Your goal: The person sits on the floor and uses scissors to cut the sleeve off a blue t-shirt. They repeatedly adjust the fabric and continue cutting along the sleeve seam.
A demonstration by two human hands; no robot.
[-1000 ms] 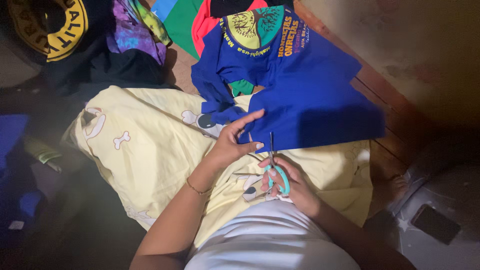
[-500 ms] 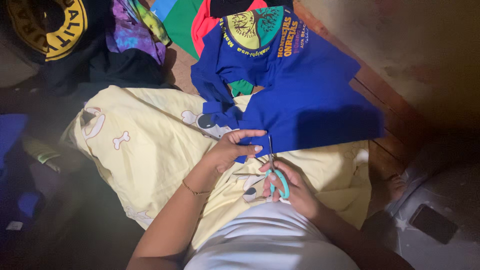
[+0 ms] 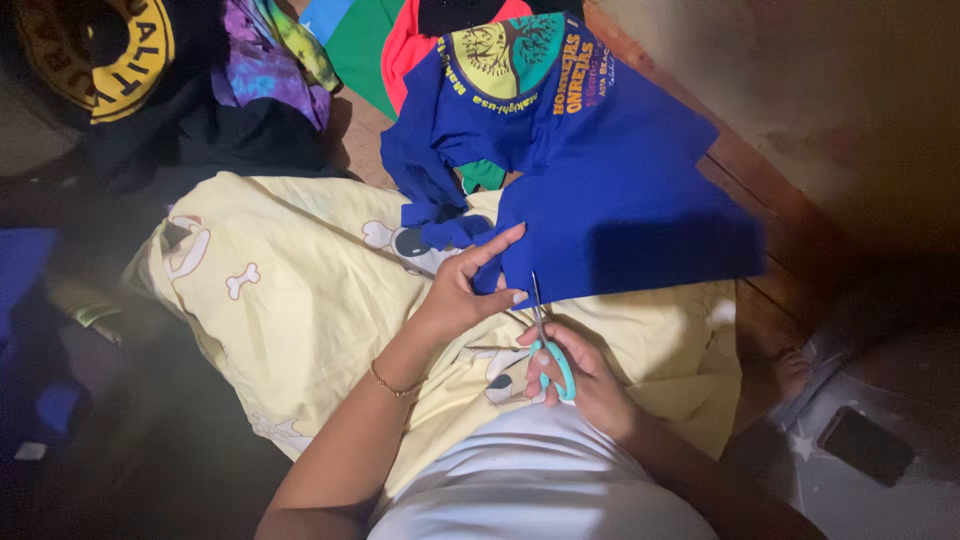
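Note:
A blue printed T-shirt (image 3: 610, 190) lies spread over a pale yellow sheet (image 3: 290, 300) with bone and dog figures on my lap. My left hand (image 3: 462, 285) pinches the shirt's near edge, index finger stretched along the cloth. My right hand (image 3: 580, 375) grips scissors (image 3: 548, 345) with teal handles. The blades point up at the shirt's lower edge, just right of my left fingers. A thin gold bracelet sits on my left wrist.
More clothes are piled at the back: a black garment with a yellow ring print (image 3: 100, 50), a purple tie-dye piece (image 3: 265, 60), green cloth (image 3: 365, 40) and red cloth (image 3: 405, 45). A dark phone (image 3: 865, 445) lies at the lower right. Wooden floor boards (image 3: 770, 190) run along the right.
My left hand shifted its hold on the shirt's edge, curling the fingers, then stretching the index finger out again. The scissors stayed at the lower edge, moving only slightly.

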